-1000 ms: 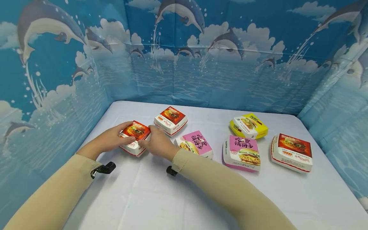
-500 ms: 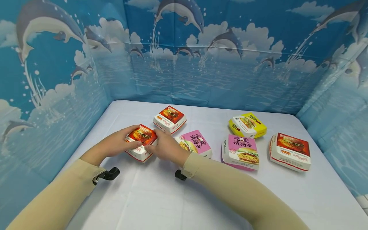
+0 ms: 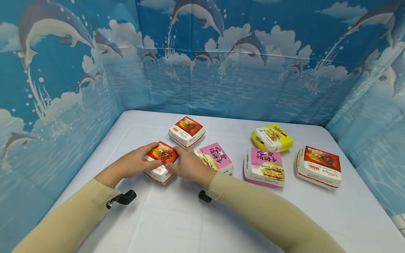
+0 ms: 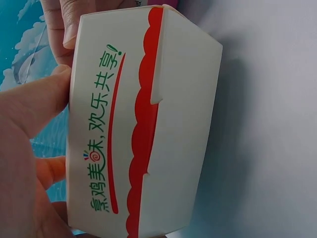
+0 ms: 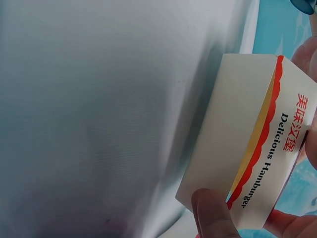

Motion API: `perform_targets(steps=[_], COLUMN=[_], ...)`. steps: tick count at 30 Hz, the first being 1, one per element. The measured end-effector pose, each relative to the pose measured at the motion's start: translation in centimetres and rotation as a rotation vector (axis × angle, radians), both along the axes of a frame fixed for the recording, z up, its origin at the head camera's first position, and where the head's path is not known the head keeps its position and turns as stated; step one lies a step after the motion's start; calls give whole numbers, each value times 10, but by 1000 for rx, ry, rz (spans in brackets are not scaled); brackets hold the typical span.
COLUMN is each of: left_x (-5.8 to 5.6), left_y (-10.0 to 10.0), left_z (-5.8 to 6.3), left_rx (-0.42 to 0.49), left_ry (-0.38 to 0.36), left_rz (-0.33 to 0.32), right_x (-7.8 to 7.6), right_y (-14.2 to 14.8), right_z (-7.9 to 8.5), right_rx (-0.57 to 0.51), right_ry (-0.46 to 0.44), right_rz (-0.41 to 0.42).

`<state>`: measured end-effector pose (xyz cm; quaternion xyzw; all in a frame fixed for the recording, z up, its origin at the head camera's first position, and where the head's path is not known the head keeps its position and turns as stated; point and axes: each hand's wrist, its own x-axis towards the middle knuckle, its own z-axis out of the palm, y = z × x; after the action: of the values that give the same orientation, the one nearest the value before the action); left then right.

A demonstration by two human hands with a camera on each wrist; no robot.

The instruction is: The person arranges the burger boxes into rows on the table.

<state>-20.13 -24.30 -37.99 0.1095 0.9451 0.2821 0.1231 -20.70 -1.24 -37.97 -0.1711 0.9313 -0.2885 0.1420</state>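
Observation:
A white hamburger box [image 3: 162,153] with a red burger picture on its lid is between my two hands, left of the table's middle. My left hand [image 3: 139,163] grips its left side, thumb across the top. On the right side my right hand [image 3: 191,164] holds it, thumb on the near corner. In the left wrist view the box [image 4: 114,124] shows a scalloped red edge and green lettering. Seen from the right wrist, the box [image 5: 247,139] reads "Delicious Hamburger", and a thin yellow gap runs along the lid's edge. Whether it touches the table is unclear.
Just behind stands another red-lidded box [image 3: 187,131], and a pink box [image 3: 215,158] is partly behind my right hand. Further right are a second pink box [image 3: 265,167], a yellow box [image 3: 272,137] and a red-lidded box [image 3: 319,167]. A dolphin-print curtain [image 3: 215,84] encloses the white table [image 3: 171,225].
Both hands have moved the held hamburger box to the right and nearer to me, toward the pink box. The other boxes have stayed in place.

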Motion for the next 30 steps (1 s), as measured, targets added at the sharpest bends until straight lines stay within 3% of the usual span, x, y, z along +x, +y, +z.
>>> perform_targets(steps=[20, 30], left_x=[4, 5], left_y=[16, 17], left_z=[-7, -8], left_rx=[-14, -29], left_ry=[-17, -35], left_rz=[-30, -14], right_x=[0, 2], right_y=[15, 18], right_z=[-10, -10], right_rx=[57, 44], right_ry=[-31, -46], right_rz=[45, 36])
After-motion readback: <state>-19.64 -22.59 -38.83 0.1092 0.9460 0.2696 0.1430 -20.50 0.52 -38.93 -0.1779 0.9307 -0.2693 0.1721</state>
